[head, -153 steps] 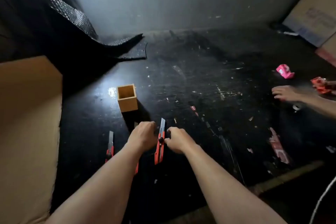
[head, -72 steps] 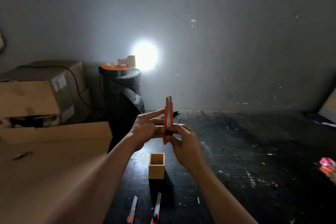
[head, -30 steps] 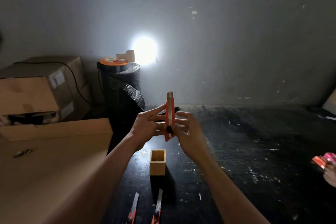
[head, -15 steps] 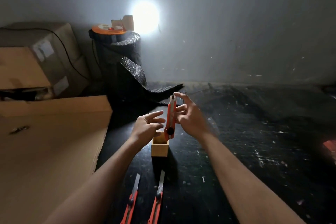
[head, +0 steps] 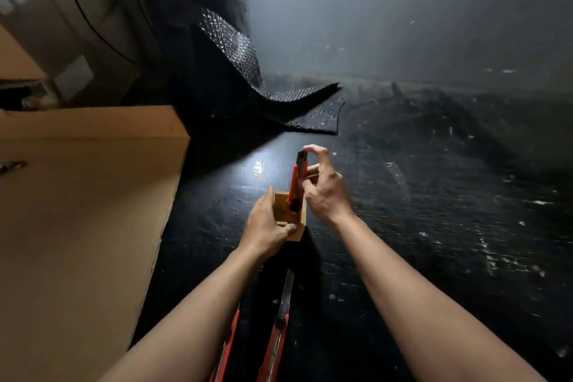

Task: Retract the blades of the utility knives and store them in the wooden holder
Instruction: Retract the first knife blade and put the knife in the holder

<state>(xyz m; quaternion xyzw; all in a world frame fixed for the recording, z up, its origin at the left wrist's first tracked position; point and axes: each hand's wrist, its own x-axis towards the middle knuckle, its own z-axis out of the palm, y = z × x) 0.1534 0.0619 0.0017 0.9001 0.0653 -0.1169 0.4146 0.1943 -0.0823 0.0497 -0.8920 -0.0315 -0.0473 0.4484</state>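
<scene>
Reaching forward over the dark scuffed counter (head: 434,226), our left hand (head: 263,228) wraps the near-left corner of the small square wooden holder (head: 298,234). Our right hand (head: 322,192), wrist bent, pinches the orange utility knife (head: 296,187) upright, its lower end inside the holder. Two more orange knives (head: 276,338) lie near us between our forearms.

The small square holder (head: 294,234) is pale, matt bare wood. The orange utility knife (head: 296,186) standing in it has a smooth plastic body and dull grey metal tip. The black tabletop (head: 434,226) looks scuffed and faintly glossy. The brown cardboard box (head: 77,211) is matt.
</scene>
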